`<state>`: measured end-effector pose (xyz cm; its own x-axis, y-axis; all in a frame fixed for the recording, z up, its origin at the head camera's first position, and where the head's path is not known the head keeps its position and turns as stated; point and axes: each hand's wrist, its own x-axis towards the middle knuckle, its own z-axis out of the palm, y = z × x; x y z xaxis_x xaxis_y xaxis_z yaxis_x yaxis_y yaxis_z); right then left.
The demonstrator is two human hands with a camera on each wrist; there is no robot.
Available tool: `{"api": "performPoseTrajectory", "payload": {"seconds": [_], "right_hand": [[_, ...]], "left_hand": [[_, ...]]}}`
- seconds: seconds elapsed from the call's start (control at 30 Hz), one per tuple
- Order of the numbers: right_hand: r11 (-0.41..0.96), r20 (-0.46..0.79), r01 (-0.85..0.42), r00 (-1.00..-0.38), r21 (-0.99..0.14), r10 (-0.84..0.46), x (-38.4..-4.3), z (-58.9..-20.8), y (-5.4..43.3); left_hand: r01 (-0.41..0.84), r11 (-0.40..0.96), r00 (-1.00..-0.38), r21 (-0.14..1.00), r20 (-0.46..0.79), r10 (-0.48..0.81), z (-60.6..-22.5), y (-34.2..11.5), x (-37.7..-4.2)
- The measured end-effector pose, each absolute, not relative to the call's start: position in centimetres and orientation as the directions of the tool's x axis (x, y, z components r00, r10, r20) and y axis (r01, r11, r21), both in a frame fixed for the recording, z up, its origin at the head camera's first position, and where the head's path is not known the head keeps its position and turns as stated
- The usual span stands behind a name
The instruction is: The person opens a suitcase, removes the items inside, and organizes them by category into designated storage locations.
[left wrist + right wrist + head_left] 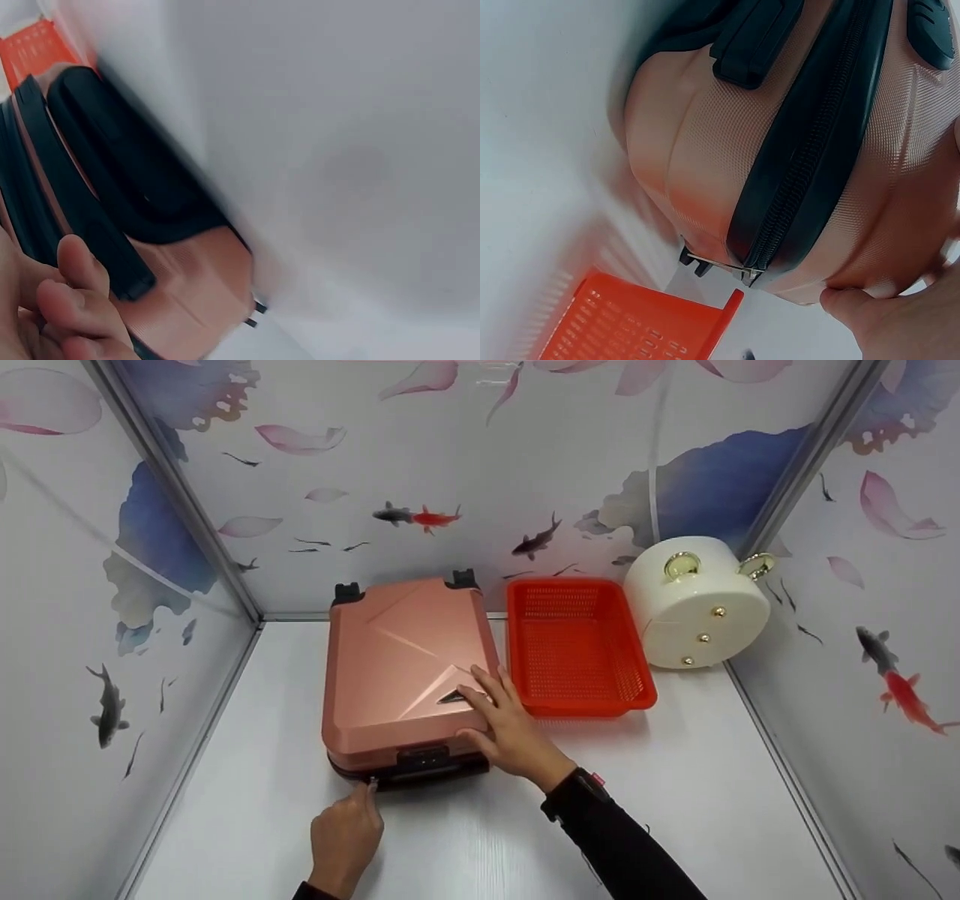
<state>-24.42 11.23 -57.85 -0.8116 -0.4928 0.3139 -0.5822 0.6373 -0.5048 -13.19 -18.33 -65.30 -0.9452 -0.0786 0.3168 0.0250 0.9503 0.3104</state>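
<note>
A rose-pink hard-shell suitcase [412,660] lies flat on the white table, its black handle side facing me. My left hand [346,829] pinches a small metal zipper pull [373,782] at the front left edge. In the left wrist view, that hand's curled fingers [86,322] hide the pull. With fingers spread, my right hand [517,739] rests on the front right corner of the lid. The right wrist view shows the black zipper [810,150] with its teeth meshed, and another metal slider [756,271] along the right side.
Right of the suitcase stands a red plastic basket [577,709]. Beyond it, a round white bag [697,600] with gold rings and studs leans in the back right corner. Printed wall panels [480,457] enclose the table at the back and both sides.
</note>
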Motion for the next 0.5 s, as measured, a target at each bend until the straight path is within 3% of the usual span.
{"api": "performPoseTrajectory", "payload": {"seconds": [0.5], "right_hand": [[0.633, 0.32, -0.583, -0.811, -0.509, -0.49, -24.4, -57.8, 11.1]], "left_hand": [[-0.015, 0.926, -0.951, 0.377, 0.279, -0.13, -65.1, -21.6, -13.2]]}}
